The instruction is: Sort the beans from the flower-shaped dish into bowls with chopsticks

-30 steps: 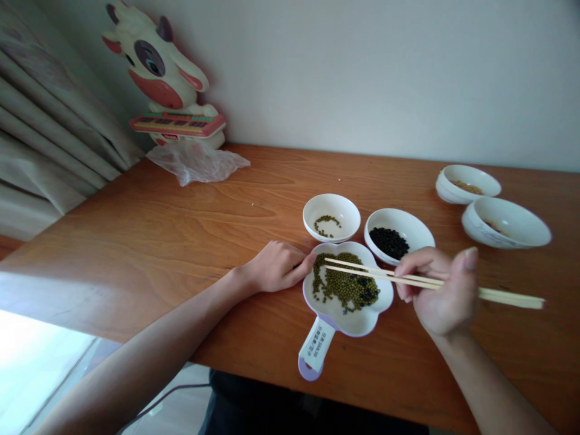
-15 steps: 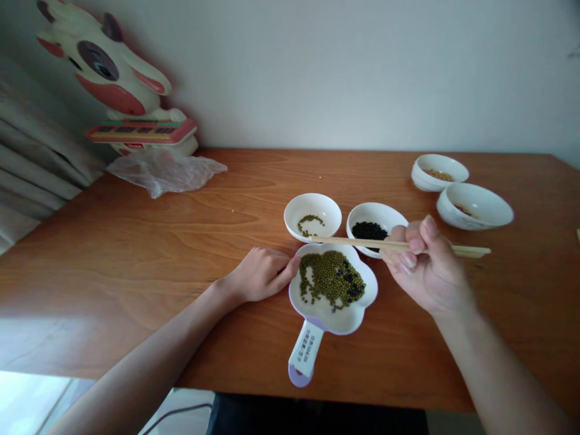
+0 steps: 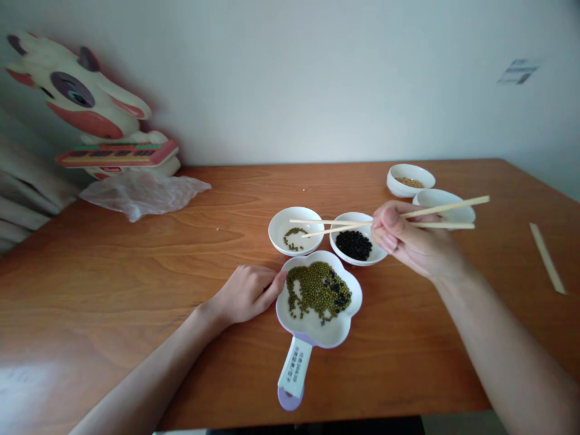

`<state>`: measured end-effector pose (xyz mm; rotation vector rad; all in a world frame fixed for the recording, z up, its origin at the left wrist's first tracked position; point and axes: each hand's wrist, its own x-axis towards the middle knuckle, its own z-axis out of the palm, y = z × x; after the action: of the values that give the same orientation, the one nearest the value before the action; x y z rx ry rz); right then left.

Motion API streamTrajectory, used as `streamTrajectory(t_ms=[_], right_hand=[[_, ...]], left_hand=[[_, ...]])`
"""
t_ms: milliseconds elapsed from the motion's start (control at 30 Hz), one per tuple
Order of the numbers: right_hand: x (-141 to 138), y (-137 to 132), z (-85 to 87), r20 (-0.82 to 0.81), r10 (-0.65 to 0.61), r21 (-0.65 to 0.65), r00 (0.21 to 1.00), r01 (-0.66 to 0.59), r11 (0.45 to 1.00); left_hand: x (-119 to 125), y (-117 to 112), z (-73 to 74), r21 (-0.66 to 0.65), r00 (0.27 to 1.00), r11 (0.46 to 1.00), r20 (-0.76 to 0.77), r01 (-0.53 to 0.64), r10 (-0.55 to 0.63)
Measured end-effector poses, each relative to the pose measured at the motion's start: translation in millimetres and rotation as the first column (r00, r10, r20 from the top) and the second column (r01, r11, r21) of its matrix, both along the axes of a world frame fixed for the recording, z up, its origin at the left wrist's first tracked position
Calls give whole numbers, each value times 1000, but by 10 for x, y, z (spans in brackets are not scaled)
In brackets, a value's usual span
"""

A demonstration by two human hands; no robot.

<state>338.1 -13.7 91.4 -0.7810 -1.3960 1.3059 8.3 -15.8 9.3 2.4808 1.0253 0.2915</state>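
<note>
My right hand (image 3: 414,241) grips a pair of wooden chopsticks (image 3: 338,229). Their slightly parted tips are over the white bowl (image 3: 276,228), which has a few green mung beans (image 3: 294,240) in it; nothing shows between the tips. Beside it, under the sticks, a second white bowl (image 3: 336,238) contains black beans (image 3: 354,245). My left hand (image 3: 249,293) rests on the table with fingers curled and thumb on the rim of a flower-shaped dish (image 3: 335,333). Mung beans mixed with some black ones lie in this dish, whose labelled handle points toward me.
At the back right stand a white bowl (image 3: 396,186) of yellowish grains and another bowl (image 3: 435,196), partly hidden by my hand and chopsticks. A pale strip (image 3: 547,258) lies far right. A plastic bag (image 3: 145,193) and a cow-shaped toy keyboard (image 3: 113,157) occupy the back left.
The chopsticks have moved from above the dish's far edge to over the mung bean bowl, and their tips have spread apart. My left hand stays at the dish. The view has shifted right.
</note>
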Motion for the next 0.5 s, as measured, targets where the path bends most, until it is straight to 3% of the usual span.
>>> streamTrajectory(t_ms=[267, 500], right_hand=[[98, -173, -131, -80, -26, -97, 996, 18, 995], [39, -157, -258, -142, -226, -41, 964, 222, 974]], left_hand=[[1, 1, 6, -26, 1000, 1000, 6, 9, -9], [-13, 2, -10, -52, 1000, 998, 13, 19, -18]])
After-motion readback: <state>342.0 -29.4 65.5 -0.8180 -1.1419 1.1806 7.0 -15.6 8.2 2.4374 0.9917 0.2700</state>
